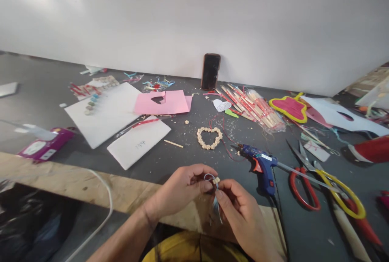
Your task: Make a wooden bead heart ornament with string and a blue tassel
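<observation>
My left hand (190, 185) pinches a pale blue thread (208, 176) that forms a small loop near the fingertips. At the front edge of the table, my right hand (238, 205) is closed on the lower part of the same thread, just under a small cream bead cluster (216, 180). A light blue tassel (216, 203) hangs below between both hands. Beyond them on the dark table lies a heart-shaped ring of cream pieces (209, 138), with a red thread (224, 132) beside it. Fingers hide part of the thread.
A blue glue gun (263, 165) lies right of the hands, near red-handled scissors (304, 189) and yellow-handled scissors (343, 193). Wrapped chopsticks (252, 106), pink paper (164, 102), and white sheets (103, 112) lie farther back. A phone (210, 71) leans on the wall.
</observation>
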Available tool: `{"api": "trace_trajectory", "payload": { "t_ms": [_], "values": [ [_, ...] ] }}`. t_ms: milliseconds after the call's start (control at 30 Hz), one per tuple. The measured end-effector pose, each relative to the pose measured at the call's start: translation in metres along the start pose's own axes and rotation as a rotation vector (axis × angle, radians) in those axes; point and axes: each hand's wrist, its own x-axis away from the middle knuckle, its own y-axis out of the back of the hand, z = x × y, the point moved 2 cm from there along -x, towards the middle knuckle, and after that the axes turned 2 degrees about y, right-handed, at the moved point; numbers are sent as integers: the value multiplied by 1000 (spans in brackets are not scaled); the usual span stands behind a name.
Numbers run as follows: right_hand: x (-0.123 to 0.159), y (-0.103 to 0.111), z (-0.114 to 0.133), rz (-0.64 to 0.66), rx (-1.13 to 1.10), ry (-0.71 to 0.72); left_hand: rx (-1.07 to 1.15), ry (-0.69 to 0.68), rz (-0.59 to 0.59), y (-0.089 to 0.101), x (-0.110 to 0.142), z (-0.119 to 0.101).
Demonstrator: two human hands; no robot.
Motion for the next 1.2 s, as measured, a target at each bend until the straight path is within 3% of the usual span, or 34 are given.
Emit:
{"api": "trace_trajectory", "payload": {
  "t_ms": [167,367,500,600,733,833,967,1100,1200],
  "values": [
    [1,0,-5,0,-36,-33,-57,4,-31,0,-3,-5],
    [5,-3,-12,61,15,-64,-641,-119,-155,10,-10,-16],
    [15,4,-10,191,204,70,-954,-154,-153,15,-22,-12],
    [20,33,-6,83,487,136,-1039,-139,-128,16,-26,-12],
    [10,96,2,-370,910,286,-1038,-114,-98,20,-24,-21],
    [-5,132,-1,-519,1241,366,-1046,-102,-103,23,-22,-26],
    [-24,152,-18,-447,1406,421,-1114,-103,-154,24,-21,-29],
    [-38,158,-37,-323,1399,399,-1131,-177,-173,14,-24,-33],
    [-44,160,-38,-309,1377,373,-1142,-239,-187,6,-27,-38]
  ]
}}
